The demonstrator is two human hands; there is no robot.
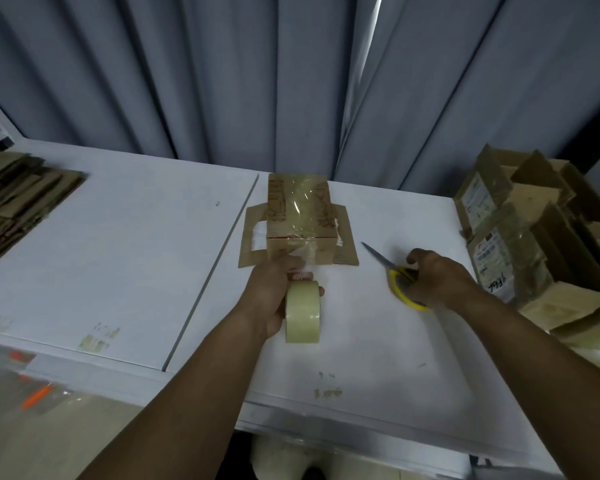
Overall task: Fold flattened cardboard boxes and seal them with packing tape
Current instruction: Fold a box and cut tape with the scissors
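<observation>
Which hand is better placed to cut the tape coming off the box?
The right hand: it grips the yellow-handled scissors lying just right of the box, while the left hand is occupied holding the tape roll at the box's near side.

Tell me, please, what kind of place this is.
Probably a packing workstation: flattened cardboard boxes are stacked on the white table, taped boxes with shipping labels are piled at its right, and the left hand holds a packing tape roll.

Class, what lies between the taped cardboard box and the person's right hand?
The grey blades of the scissors, over the white table; seen in the head view.
</observation>
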